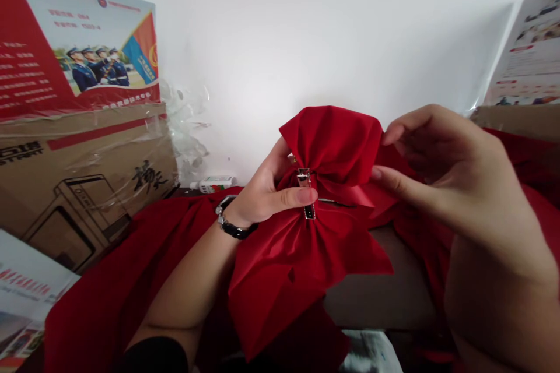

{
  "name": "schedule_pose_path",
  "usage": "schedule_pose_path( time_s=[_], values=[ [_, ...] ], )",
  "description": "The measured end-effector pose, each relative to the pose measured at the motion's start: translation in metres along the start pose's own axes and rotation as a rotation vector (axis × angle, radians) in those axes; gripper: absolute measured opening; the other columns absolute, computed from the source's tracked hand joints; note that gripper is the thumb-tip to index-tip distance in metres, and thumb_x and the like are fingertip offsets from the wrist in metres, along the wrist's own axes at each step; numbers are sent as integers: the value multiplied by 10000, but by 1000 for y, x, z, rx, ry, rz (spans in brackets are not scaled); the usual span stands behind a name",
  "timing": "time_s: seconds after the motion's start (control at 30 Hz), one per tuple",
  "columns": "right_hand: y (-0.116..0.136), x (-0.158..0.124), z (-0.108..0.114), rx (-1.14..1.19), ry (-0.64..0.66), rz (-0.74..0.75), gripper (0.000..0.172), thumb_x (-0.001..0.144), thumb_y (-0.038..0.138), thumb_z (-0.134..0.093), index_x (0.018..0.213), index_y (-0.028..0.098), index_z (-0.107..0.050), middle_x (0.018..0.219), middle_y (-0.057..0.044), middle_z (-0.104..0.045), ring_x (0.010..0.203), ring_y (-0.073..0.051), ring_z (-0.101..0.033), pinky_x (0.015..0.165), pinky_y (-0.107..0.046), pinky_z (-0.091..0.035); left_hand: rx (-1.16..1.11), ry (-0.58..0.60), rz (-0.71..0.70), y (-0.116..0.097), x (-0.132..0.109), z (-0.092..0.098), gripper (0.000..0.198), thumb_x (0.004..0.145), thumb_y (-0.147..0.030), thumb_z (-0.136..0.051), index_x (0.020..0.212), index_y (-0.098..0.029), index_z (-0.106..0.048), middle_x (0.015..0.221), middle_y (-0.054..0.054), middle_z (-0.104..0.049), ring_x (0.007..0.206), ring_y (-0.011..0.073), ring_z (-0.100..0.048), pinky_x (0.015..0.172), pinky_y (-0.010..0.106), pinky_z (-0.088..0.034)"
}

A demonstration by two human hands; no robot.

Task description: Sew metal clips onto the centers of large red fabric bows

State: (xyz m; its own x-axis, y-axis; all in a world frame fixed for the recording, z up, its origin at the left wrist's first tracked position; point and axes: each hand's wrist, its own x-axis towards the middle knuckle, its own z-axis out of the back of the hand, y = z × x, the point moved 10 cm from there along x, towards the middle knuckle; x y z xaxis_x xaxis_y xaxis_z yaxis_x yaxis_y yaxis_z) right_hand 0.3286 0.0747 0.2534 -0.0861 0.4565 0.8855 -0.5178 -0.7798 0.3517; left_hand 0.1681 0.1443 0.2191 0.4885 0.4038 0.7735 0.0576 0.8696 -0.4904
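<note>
Your left hand (262, 195) pinches the red bow (332, 145) at its upright metal clip (304, 178); your right hand (441, 169), half-open, sits just beside it.

"What can you read on the cardboard box (87, 186) to your left?"

"Two big brush-style characters (149, 177) in black, 扬天, beside a drawn outline of a computer."

"And the bold black letters (21, 154) at its left edge?"

"The view cuts them off. They look like START, but you can't be sure."

"What about the poster (79, 41) above the box?"

"You'll see white characters on its red panel, but they're too small to read. The same goes for the red lines on the sheet (525, 52) at your right and on the booklet (26, 285) at your lower left"
</note>
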Motion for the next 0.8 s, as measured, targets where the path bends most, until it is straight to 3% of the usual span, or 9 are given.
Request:
schedule_pose_path(
  time_s=[0.13, 0.2, 0.37, 0.5, 0.6, 0.7, 0.8],
  values=[
    [-15, 3, 12, 77, -126, -56, 263, 708, 195, -737, 857, 227, -523, 744, 10, -504, 622, -94, -461, 491, -232, -343, -285, 82, -19, 1, -1, -11, 710, 730, -631, -628, 1298, -245, -448, 1261, 100, -555, 1208, 288, -530, 1027, 436, -449],
    [-27, 7, 7, 151, -101, -93, 294, 694, 178, -739, 876, 233, -516, 736, 20, -490, 632, -91, -463, 496, -215, -349, -389, 138, -5, 1, -5, -18, 728, 729, -580, -661, 1327, -232, -433, 1300, 108, -538, 1225, 305, -512, 1047, 457, -421],
    [-49, 13, -9, 391, -21, -232, 404, 681, 154, -703, 1005, 268, -491, 689, 48, -508, 526, -74, -444, 444, -185, -358, -437, 187, 47, 0, -11, -26, 750, 717, -553, -689, 1360, -283, -413, 1309, 68, -544, 1223, 319, -515, 1027, 464, -441],
    [-46, 10, -9, 543, -43, -255, 389, 739, 121, -580, 1060, 291, -441, 674, 53, -555, 421, -69, -398, 360, -172, -289, -448, 151, -14, -7, -5, -19, 654, 766, -493, -671, 1341, -296, -430, 1363, 61, -496, 1257, 288, -490, 1054, 433, -420],
    [-40, 9, -3, 551, -88, -175, 304, 771, 66, -530, 971, 282, -453, 715, 45, -580, 438, -65, -421, 376, -172, -290, -397, 87, -35, -4, 2, -10, 639, 769, -494, -669, 1324, -264, -450, 1368, 66, -486, 1295, 281, -446, 1095, 411, -372],
    [-37, 8, 5, 441, -162, -107, 162, 785, 45, -510, 766, 205, -531, 742, 3, -584, 603, -80, -522, 494, -196, -373, -327, 28, -15, 4, 6, -2, 656, 762, -508, -671, 1320, -242, -452, 1340, 78, -504, 1286, 286, -447, 1095, 409, -365],
    [-35, 8, 13, 278, -256, -60, 272, 721, -42, -429, 582, 165, -537, 700, -10, -562, 709, -90, -538, 586, -215, -389, -263, -18, -2, 13, 8, 7, 659, 761, -518, -668, 1313, -228, -454, 1294, 86, -527, 1266, 286, -460, 1099, 413, -351]
  ],
)
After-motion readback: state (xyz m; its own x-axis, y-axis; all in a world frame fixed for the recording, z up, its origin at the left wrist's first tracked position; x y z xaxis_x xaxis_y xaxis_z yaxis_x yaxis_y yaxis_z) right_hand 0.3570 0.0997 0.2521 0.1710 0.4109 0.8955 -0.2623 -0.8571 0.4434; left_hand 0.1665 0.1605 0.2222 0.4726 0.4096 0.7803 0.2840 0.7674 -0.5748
